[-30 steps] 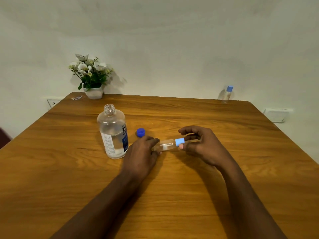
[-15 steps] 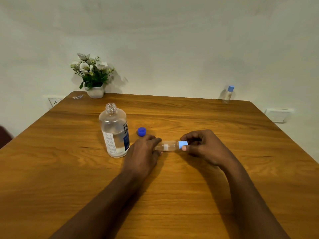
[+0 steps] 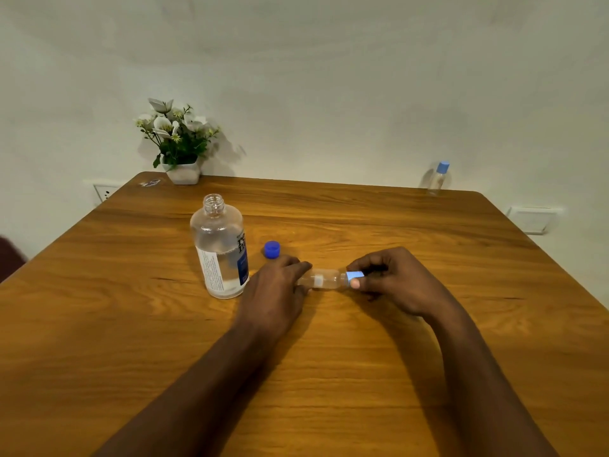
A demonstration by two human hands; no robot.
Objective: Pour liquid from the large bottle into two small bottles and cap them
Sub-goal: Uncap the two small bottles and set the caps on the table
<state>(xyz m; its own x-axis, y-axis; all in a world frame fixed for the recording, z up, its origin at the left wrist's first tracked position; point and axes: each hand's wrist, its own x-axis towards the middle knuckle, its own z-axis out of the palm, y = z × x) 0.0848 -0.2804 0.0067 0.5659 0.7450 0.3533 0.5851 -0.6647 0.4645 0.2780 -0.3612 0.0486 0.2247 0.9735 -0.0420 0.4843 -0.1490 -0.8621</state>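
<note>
A large clear bottle (image 3: 220, 249) stands uncapped and partly full on the wooden table (image 3: 379, 357), left of centre. Its dark blue cap (image 3: 272, 249) lies just to its right. A small clear bottle (image 3: 324, 279) lies on its side between my hands. My left hand (image 3: 275, 295) grips its base end. My right hand (image 3: 393, 282) has thumb and fingers closed on its light blue cap (image 3: 355, 276). A second small bottle (image 3: 438, 177) with a light blue cap stands upright at the table's far right edge.
A white pot of white flowers (image 3: 179, 150) stands at the far left corner against the wall. A small scrap (image 3: 150, 183) lies beside it. Wall sockets (image 3: 105, 192) sit left and right of the table.
Both hands and the small bottle have shifted slightly right. My right fingers have turned around the light blue cap. The large bottle and the loose cap have stayed put.
</note>
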